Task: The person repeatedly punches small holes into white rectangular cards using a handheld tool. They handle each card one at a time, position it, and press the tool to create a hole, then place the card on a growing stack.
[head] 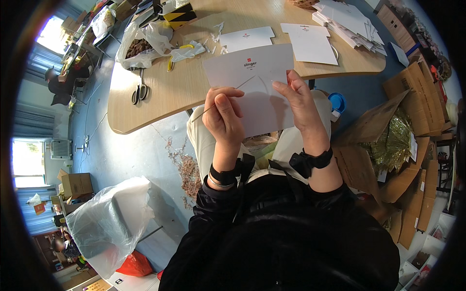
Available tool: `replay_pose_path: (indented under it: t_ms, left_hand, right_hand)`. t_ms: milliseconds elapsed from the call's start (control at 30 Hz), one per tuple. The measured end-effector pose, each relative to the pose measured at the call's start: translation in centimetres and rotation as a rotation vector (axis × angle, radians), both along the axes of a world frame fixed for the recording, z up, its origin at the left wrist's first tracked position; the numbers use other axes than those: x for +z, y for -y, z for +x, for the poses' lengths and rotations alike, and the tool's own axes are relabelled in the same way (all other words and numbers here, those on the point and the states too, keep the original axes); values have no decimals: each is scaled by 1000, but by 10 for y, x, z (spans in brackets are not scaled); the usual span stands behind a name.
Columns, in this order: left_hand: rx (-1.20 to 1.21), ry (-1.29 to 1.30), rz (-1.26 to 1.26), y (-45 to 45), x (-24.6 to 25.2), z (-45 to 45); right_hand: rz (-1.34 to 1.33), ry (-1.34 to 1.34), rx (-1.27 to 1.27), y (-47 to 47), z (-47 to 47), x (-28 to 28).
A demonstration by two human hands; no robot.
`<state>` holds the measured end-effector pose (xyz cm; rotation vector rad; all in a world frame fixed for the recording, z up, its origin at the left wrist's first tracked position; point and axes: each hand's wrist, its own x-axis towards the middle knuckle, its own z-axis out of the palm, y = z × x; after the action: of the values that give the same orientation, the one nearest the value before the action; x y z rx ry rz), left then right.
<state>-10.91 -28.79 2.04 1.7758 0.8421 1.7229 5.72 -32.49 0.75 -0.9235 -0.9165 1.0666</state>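
Note:
My left hand [224, 116] grips a thin, pointed stick or needle [245, 82], whose material I cannot tell. It slants up to the right, and its tip is over the face of a white card [258, 116] with printing near its top. Whether the tip touches the card is unclear. My right hand [300, 100] holds this card by its right edge, thumb in front and fingers behind. The card is tilted up above my lap, off the near edge of the wooden table [164, 105]. Two similar cut cards, a left one [247, 39] and a right one [309, 45], lie flat beyond it.
Black-handled scissors [140, 92] lie on the table's left part, near a plastic bag [156, 40] of brown pieces. White paper scraps [214, 38] are scattered there. A stack of white cards [346, 23] is at the back right. Open cardboard boxes [364, 171] with gold tinsel [395, 134] stand right.

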Motion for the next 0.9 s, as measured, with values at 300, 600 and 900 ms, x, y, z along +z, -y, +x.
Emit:
replay_pose_path:
  t_ms: [300, 600, 900]
  left_hand:
    - [-30, 18, 9, -1, -1, 1]
    - [-66, 91, 42, -5, -5, 4]
    - [-100, 56, -5, 1, -3, -2]
  right_hand:
    - [-13, -23, 27, -2, 5, -3]
    - [-35, -54, 22, 0, -3, 3]
    - [-31, 37, -13, -1, -2, -2]
